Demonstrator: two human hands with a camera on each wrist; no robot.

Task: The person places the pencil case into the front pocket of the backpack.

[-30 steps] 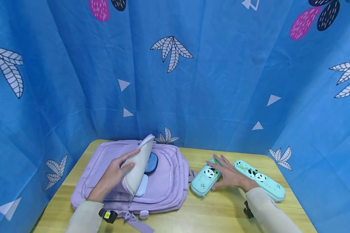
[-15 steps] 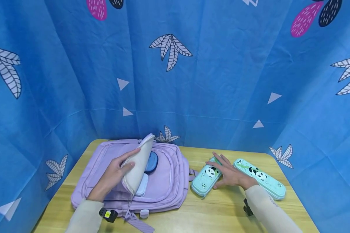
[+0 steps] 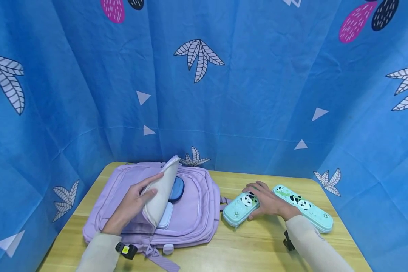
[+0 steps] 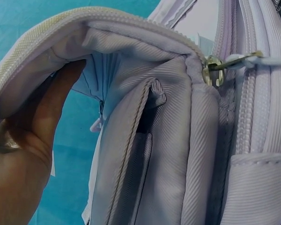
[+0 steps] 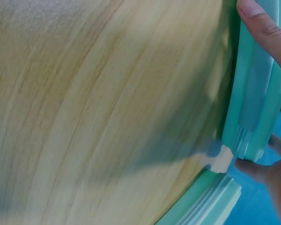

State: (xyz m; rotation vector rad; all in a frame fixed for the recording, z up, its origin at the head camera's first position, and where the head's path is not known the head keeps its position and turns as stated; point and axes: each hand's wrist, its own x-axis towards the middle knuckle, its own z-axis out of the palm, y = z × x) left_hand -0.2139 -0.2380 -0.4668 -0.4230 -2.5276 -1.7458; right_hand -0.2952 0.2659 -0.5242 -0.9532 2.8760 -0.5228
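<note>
A lilac backpack (image 3: 193,196) lies on the table with its front pocket unzipped. My left hand (image 3: 132,204) pinches the pocket flap (image 3: 163,190) between thumb and fingers and holds it up. Inside the opening sit a round-cornered blue case (image 3: 178,189) and a pale blue box (image 3: 165,216). To the right, my right hand (image 3: 266,200) grips a mint panda pencil case (image 3: 236,211), thumb on the near side and fingers curled over the far end. In the right wrist view the thumb presses the side of this pencil case (image 5: 250,93).
A second mint panda pencil case (image 3: 316,217) lies right of my right hand, partly under the forearm. Backpack straps (image 3: 164,262) trail toward the near edge. A blue patterned curtain (image 3: 258,94) surrounds the wooden table (image 3: 224,253).
My right hand's fingers, spread over the pencil case before, have curled round its far end, and the case has turned slightly. The left hand and flap have stayed still.
</note>
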